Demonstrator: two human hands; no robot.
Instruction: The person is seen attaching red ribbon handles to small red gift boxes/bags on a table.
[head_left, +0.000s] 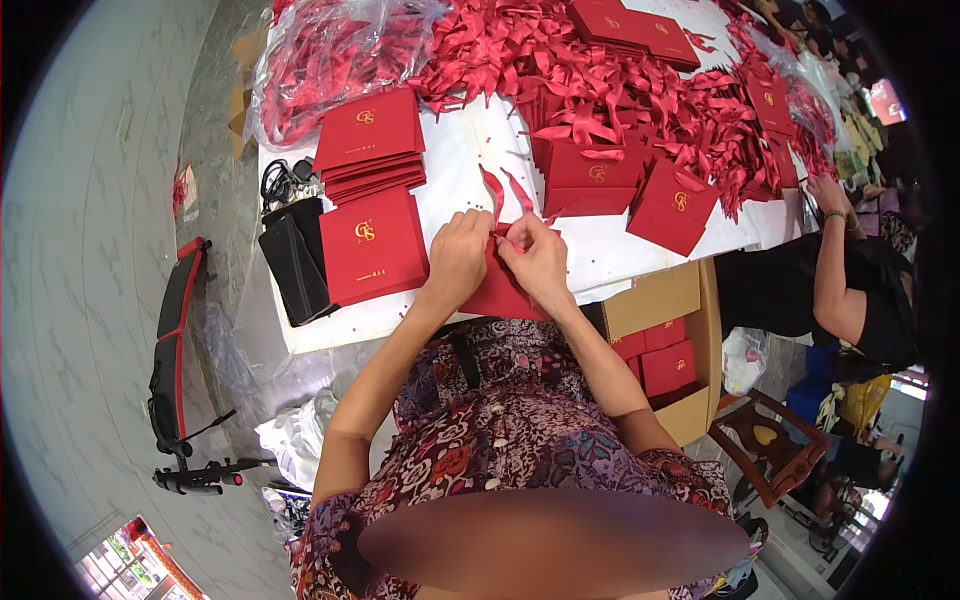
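Observation:
A red paper bag [500, 290] lies at the table's near edge, partly covered by my hands. My left hand [458, 258] is closed on the bag's upper left edge. My right hand [535, 262] pinches at the top edge, close to the left fingertips; the exact spot between its fingers is too small to make out. A red ribbon [515, 188] sticks up in two loose ends beyond my fingers. Left of my hands lie flat red bags with gold print [372, 250], and behind them is a stack of similar bags [368, 145].
Red ribboned bags [600, 90] heap across the white-covered table [470, 140]. A clear plastic bag [340, 60] holds more at the far left. A black case [295, 260] lies by the left edge. Below right stands a cardboard box [655, 300] with red bags. A co-worker's arm [838, 270] reaches in.

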